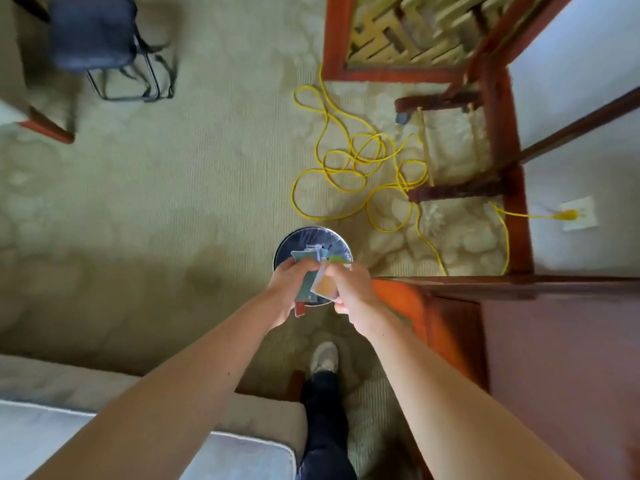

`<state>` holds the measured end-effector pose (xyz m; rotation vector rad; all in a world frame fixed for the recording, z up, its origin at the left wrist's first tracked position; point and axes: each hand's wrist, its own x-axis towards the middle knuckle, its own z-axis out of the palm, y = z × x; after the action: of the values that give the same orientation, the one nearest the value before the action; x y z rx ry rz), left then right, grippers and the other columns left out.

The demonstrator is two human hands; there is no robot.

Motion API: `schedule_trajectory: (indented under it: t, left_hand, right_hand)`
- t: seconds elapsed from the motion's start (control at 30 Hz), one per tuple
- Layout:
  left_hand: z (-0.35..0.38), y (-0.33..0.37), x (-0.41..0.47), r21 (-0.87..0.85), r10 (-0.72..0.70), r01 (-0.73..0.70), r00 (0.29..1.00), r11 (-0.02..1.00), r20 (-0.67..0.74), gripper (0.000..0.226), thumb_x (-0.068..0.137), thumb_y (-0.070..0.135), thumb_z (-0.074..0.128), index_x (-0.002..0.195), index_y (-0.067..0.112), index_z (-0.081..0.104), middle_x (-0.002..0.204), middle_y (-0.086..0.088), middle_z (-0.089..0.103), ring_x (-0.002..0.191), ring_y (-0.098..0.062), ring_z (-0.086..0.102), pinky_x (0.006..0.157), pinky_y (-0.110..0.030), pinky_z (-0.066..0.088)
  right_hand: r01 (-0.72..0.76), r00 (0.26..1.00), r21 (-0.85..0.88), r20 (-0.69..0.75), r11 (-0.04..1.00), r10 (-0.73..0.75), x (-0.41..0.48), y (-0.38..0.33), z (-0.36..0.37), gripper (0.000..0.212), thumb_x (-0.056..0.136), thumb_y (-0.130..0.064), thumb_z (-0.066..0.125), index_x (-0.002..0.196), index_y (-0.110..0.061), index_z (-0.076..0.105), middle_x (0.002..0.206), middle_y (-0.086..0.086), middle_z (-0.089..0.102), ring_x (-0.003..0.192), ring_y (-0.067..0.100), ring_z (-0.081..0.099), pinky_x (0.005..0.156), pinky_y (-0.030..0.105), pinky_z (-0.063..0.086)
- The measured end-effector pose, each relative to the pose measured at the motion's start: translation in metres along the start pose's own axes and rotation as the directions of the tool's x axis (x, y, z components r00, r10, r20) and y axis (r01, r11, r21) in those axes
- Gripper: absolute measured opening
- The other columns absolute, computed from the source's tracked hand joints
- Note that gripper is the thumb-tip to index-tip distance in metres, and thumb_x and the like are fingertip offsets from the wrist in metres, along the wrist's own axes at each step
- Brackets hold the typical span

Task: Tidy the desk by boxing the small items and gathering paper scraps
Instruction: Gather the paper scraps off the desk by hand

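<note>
A round waste bin [313, 237] with a clear liner stands on the carpet beside the desk corner. Both my hands hover right over its near rim. My left hand [289, 287] grips a bunch of coloured paper scraps [306, 294], teal and red among them. My right hand [349, 289] pinches an orange and white paper scrap [325, 284], with a green piece showing above its knuckles. More scraps lie inside the bin, partly hidden by my hands.
The dark wooden desk [561, 358] fills the right side. A tangled yellow cable [360, 168] lies on the carpet beyond the bin, running to a wall socket [578, 213]. A black chair [100, 39] stands far left. A bed corner [138, 431] is near left; my foot [324, 356] is below.
</note>
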<state>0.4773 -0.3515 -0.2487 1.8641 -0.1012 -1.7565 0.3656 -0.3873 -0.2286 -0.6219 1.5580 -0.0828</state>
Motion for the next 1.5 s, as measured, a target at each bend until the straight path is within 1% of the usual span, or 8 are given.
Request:
schedule_trajectory:
  t: [0.2, 0.47, 0.53, 0.6, 0.67, 0.87, 1.13, 1.5]
  left_hand:
    - [-0.02, -0.041, 0.105, -0.013, -0.065, 0.065, 0.998, 0.998, 0.005, 0.014, 0.085, 0.021, 0.068, 0.098, 0.016, 0.065, 0.088, -0.011, 0.067, 0.076, -0.026, 0.062, 0.071, -0.035, 0.049]
    - [-0.027, -0.085, 0.202, -0.176, -0.175, 0.177, 0.984, 0.968, 0.027, 0.034, 0.09, 0.037, 0.058, 0.108, 0.01, 0.068, 0.105, -0.014, 0.07, 0.09, -0.028, 0.068, 0.093, -0.042, 0.054]
    - [-0.026, -0.088, 0.21, -0.235, -0.199, 0.212, 0.977, 0.949, 0.076, 0.049, 0.09, 0.05, 0.053, 0.119, 0.013, 0.065, 0.12, -0.012, 0.067, 0.104, -0.027, 0.066, 0.103, -0.043, 0.047]
    - [-0.025, -0.087, 0.209, -0.214, -0.219, 0.232, 0.972, 0.949, 0.083, 0.06, 0.093, 0.062, 0.041, 0.135, 0.023, 0.052, 0.139, -0.003, 0.054, 0.126, -0.022, 0.052, 0.113, -0.042, 0.031]
    - [-0.024, -0.086, 0.204, -0.197, -0.218, 0.224, 0.975, 0.955, 0.048, 0.067, 0.093, 0.066, 0.034, 0.147, 0.026, 0.036, 0.15, 0.003, 0.039, 0.136, -0.018, 0.04, 0.117, -0.042, 0.017]
    - [-0.029, -0.089, 0.178, -0.151, -0.186, 0.181, 0.982, 0.972, -0.016, 0.06, 0.094, 0.065, 0.033, 0.142, 0.03, 0.043, 0.154, 0.002, 0.035, 0.134, -0.018, 0.04, 0.114, -0.042, 0.026]
    - [-0.024, -0.098, 0.121, -0.165, -0.107, 0.085, 0.986, 0.983, -0.128, 0.035, 0.099, 0.05, 0.039, 0.099, 0.027, 0.065, 0.112, 0.004, 0.067, 0.107, -0.014, 0.061, 0.099, -0.037, 0.046]
    - [0.015, -0.105, -0.063, -0.23, -0.004, -0.032, 0.988, 0.973, -0.156, 0.023, 0.094, 0.021, 0.054, 0.106, 0.006, 0.067, 0.087, -0.009, 0.068, 0.066, -0.018, 0.064, 0.064, -0.032, 0.057]
  right_hand:
    - [-0.048, 0.999, 0.003, 0.007, 0.999, 0.048, 0.1, 0.036, 0.023, 0.02, 0.085, -0.013, 0.059, 0.103, -0.006, 0.063, 0.06, 0.002, 0.039, 0.036, 0.006, 0.029, 0.036, 0.018, 0.021]
    - [-0.188, 0.981, 0.125, -0.03, 0.974, 0.193, 0.199, 0.065, 0.048, 0.008, 0.081, -0.006, 0.058, 0.086, -0.012, 0.059, 0.052, 0.0, 0.046, 0.036, 0.008, 0.035, 0.036, 0.015, 0.035]
    - [-0.244, 0.97, 0.218, 0.042, 0.945, 0.24, 0.208, 0.068, 0.049, 0.011, 0.081, -0.014, 0.06, 0.092, -0.015, 0.061, 0.08, 0.006, 0.06, 0.066, 0.013, 0.058, 0.075, 0.037, 0.06]
    - [-0.306, 0.951, 0.27, 0.031, 0.913, 0.309, 0.213, 0.073, 0.045, 0.043, 0.085, -0.032, 0.061, 0.126, -0.019, 0.054, 0.135, 0.011, 0.048, 0.125, 0.029, 0.048, 0.106, 0.057, 0.037]
    - [-0.307, 0.946, 0.32, -0.001, 0.896, 0.325, 0.212, 0.076, 0.041, 0.058, 0.089, -0.042, 0.058, 0.141, -0.023, 0.041, 0.154, 0.009, 0.026, 0.142, 0.034, 0.026, 0.11, 0.06, 0.028]
    - [-0.241, 0.959, 0.342, -0.061, 0.908, 0.277, 0.188, 0.086, 0.031, 0.042, 0.092, -0.039, 0.056, 0.131, -0.026, 0.049, 0.144, 0.003, 0.043, 0.121, 0.024, 0.048, 0.094, 0.047, 0.045]
    - [-0.17, 0.98, 0.384, -0.03, 0.908, 0.196, 0.106, 0.097, 0.02, 0.029, 0.097, -0.024, 0.049, 0.124, -0.016, 0.055, 0.131, 0.005, 0.057, 0.111, 0.021, 0.058, 0.097, 0.042, 0.049]
    - [0.089, 0.994, 0.419, -0.101, 0.904, -0.051, -0.091, 0.106, -0.021, 0.023, 0.095, -0.006, 0.052, 0.112, -0.018, 0.063, 0.1, 0.003, 0.065, 0.091, 0.016, 0.062, 0.081, 0.03, 0.053]
